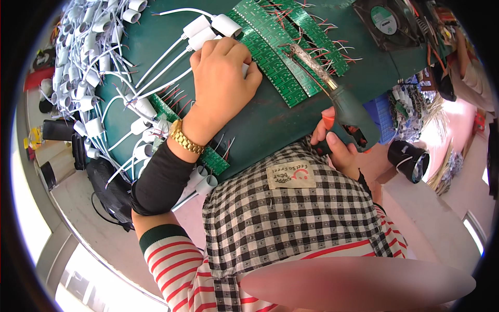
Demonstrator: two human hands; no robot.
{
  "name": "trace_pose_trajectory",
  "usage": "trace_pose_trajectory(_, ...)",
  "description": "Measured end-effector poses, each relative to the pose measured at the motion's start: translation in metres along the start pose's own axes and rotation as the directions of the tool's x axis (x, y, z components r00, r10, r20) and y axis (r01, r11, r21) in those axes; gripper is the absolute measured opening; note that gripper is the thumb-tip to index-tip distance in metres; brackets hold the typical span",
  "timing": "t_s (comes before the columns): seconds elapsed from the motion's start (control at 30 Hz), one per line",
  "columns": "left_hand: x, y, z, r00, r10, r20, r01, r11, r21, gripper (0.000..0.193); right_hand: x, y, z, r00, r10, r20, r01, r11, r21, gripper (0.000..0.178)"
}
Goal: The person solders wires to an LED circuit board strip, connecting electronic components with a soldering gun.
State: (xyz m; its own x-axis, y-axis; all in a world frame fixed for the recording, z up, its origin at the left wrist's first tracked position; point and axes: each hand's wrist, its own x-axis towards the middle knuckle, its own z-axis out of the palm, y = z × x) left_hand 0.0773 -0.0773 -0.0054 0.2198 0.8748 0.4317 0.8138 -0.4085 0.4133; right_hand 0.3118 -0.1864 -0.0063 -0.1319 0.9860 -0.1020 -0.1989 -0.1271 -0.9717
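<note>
My left hand (223, 73) is closed, palm down, on a white plastic cylinder that shows only partly between thumb and forefinger. Right beside its fingers lie more white cylinders on white cables (226, 25), in a row on the green table mat (171, 57). My right hand (335, 148) is wrapped around the handle of a soldering gun (354, 117) with a dark body and an orange trigger. Its metal barrel points up and left, over the green circuit boards (275, 62). Short red and white wires (325, 52) stick out from the boards' far side.
A large heap of white cabled cylinders (78, 57) covers the left side. A smaller board strip (215, 160) lies by my left forearm. At the far right stands a black fan (387, 23); a blue crate (382, 117) and a black bucket (408, 160) are below it. Another person's arm (462, 54) shows there.
</note>
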Motion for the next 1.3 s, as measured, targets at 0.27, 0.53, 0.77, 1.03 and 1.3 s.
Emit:
trace_pose_trajectory(0.27,-0.002,-0.001,0.000,0.995,-0.058,-0.076,0.052,0.996,-0.078,0.006,-0.001,0.003,-0.002,0.999,0.030,0.023,-0.029,0.999,-0.023,0.040)
trace_pose_trajectory(0.53,-0.001,-0.003,-0.002,0.999,-0.041,0.013,0.041,0.998,-0.046,0.006,0.002,-0.008,-0.006,0.968,0.152,0.201,-0.120,0.979,-0.163,0.038)
trace_pose_trajectory(0.77,0.002,-0.002,-0.003,0.999,-0.027,0.037,0.029,0.999,-0.046,0.005,-0.001,0.001,-0.015,0.956,0.129,0.263,-0.027,0.933,-0.360,0.030)
trace_pose_trajectory(1.03,0.001,-0.001,-0.001,1.000,-0.021,0.017,0.022,0.999,-0.038,0.005,0.006,-0.005,-0.012,0.947,0.098,0.306,0.075,0.858,-0.509,0.016)
trace_pose_trajectory(1.3,-0.002,-0.003,0.000,0.999,-0.036,0.005,0.036,0.999,-0.022,0.006,0.004,0.003,-0.016,0.937,0.056,0.345,0.146,0.834,-0.533,0.014)
